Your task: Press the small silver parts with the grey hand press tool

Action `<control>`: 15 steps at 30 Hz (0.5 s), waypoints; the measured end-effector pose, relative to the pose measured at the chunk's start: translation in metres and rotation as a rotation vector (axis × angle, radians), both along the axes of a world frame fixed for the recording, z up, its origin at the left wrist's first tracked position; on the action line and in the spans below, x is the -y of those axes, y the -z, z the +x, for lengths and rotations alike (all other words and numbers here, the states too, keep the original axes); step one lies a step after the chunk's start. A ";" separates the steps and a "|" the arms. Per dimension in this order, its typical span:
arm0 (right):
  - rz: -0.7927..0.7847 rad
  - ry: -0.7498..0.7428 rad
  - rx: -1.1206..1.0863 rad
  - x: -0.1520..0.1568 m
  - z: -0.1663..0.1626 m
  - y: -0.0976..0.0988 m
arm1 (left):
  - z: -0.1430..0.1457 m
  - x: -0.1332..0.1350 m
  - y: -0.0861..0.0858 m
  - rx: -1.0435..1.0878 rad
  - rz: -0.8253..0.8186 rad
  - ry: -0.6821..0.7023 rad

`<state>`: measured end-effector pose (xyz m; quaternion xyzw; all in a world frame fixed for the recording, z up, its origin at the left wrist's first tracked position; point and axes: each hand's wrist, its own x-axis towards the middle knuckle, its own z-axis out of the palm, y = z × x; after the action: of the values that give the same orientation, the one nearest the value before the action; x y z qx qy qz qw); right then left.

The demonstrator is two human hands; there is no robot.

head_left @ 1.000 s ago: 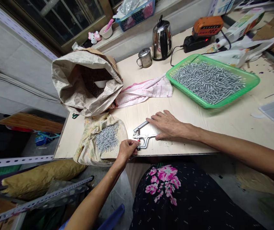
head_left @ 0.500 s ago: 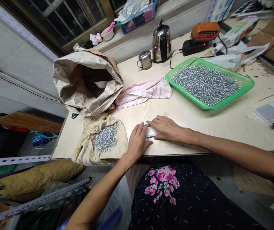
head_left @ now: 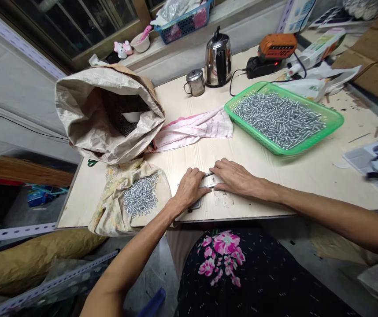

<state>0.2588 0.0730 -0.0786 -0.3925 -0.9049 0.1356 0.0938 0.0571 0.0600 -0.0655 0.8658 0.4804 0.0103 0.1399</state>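
At the near edge of the table, a grey metal piece with two parallel bars [head_left: 209, 186] lies between my hands. My left hand [head_left: 189, 188] is closed over its left end, fingers on the far bar and thumb at the near one. The right end is held by my right hand [head_left: 233, 176], with fingers and thumb bent round it. Most of the piece is hidden under both hands, so its kind is unclear. Left of my left hand, a heap of small silvery metal pins [head_left: 141, 196] rests on a patterned cloth [head_left: 161, 176].
A large open sack [head_left: 76, 114] with a white scoop [head_left: 132, 116] stands at the left. A green basket [head_left: 284, 152] of similar pins sits right, near a pink-white towel [head_left: 195, 130]. Behind are a metal mug [head_left: 195, 83], kettle [head_left: 218, 59] and orange battery [head_left: 277, 46].
The camera view has shifted slightly. My hands have moved a little apart on the metal piece, and a grey corner now shows below my left hand.
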 end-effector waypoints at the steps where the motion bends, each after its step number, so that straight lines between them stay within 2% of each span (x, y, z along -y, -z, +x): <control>1: 0.008 -0.001 -0.002 -0.002 0.000 0.001 | 0.000 -0.001 0.001 0.014 0.001 -0.018; 6: 0.032 -0.056 -0.009 -0.016 -0.002 0.005 | 0.004 -0.001 0.006 0.027 0.012 -0.064; 11: -0.033 -0.149 0.000 -0.029 -0.008 0.006 | 0.006 -0.005 0.010 0.043 0.013 -0.090; 15: -0.061 -0.101 0.006 -0.028 -0.008 0.006 | 0.006 -0.007 0.008 0.002 0.022 -0.097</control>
<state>0.2507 0.1014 -0.0845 -0.3495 -0.9192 0.1666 0.0723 0.0630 0.0668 -0.0735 0.8428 0.5216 0.0230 0.1303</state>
